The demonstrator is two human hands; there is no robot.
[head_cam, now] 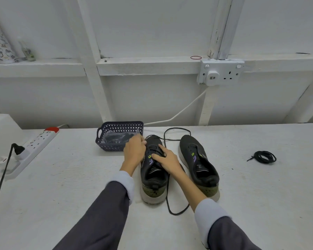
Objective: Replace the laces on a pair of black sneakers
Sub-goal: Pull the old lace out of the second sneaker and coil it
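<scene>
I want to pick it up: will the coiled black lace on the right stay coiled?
Probably not: the coiled lace looks thin and soft, so it likely flops and loosens. It seems light. Lying flat, it shouldn't roll.

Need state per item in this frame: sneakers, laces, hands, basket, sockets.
held sneaker: upright, lace only at the front eyelets
other sneaker: upright, unlaced
loose lace: ends trailing on the table
coiled lace: bundled, lying apart
left hand: seems to pinch the loose lace
right hand: fingers pressing the tongue
basket: holds a plastic packet
power strip: one black plug in
wall socket: adapter in one outlet
</scene>
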